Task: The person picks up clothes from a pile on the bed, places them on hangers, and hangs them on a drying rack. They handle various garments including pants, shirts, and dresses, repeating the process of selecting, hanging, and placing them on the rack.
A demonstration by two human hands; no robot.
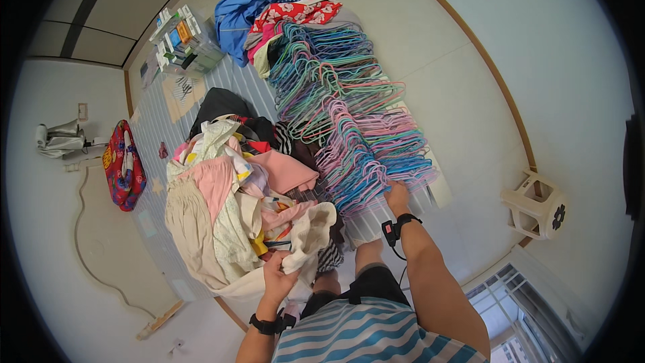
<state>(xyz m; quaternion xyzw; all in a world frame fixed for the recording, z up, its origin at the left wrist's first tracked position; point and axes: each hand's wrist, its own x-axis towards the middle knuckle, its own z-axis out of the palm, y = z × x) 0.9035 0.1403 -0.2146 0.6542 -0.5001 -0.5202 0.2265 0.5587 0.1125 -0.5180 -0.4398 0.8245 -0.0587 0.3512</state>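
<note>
My left hand (pixel 277 275) is closed on the edge of a cream garment (pixel 310 232), bunched at the near side of a clothes pile (pixel 228 191). That pile mixes pink, white, beige and dark pieces. To its right spreads a thick row of clothes hangers (pixel 363 144) in pink, purple, blue and green. At the row's near end, my right hand (pixel 398 196) has its fingers curled round a blue hanger (pixel 388 188); part of that grip is hidden by the hand itself.
Both piles lie on a bed with a striped cover (pixel 158 111). More clothes, including a blue one (pixel 252 3), sit at the far end beside a clear box of packages (pixel 188 40). A red patterned bundle (pixel 124 168) is at the left edge. A beige stool (pixel 535 205) stands right.
</note>
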